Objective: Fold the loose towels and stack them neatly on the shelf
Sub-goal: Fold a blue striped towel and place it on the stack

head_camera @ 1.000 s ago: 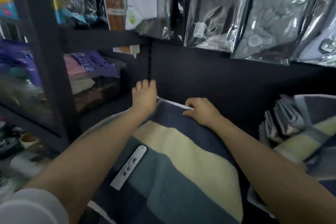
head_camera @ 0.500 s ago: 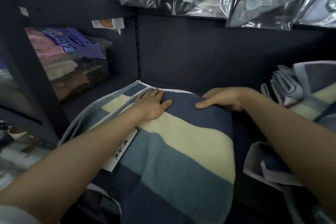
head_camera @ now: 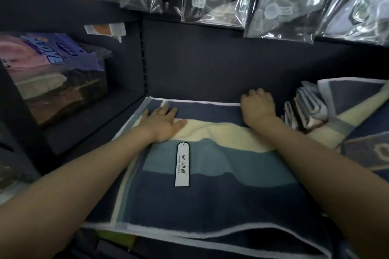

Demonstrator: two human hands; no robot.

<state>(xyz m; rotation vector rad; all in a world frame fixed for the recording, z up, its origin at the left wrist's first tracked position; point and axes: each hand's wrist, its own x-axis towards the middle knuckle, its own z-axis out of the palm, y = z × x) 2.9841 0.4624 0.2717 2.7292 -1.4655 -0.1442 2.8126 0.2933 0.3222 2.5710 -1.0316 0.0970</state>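
Observation:
A folded towel with navy, cream and teal bands lies flat on the dark shelf, a white paper tag on top of it. My left hand presses flat on its far left part, fingers spread. My right hand rests on the far right corner with its fingers bent over the back edge; whether it pinches the cloth is hidden. A pile of other striped towels sits to the right, partly loose.
The shelf's dark back wall stands just behind the towel. Plastic-bagged goods hang above it. A clear box of packaged items fills the shelf bay on the left. A bare strip of shelf lies left of the towel.
The towel now lies flatter and squarer against the back wall, with its tag turned straight. My left hand slid left toward the far corner and my right hand moved to the far right corner.

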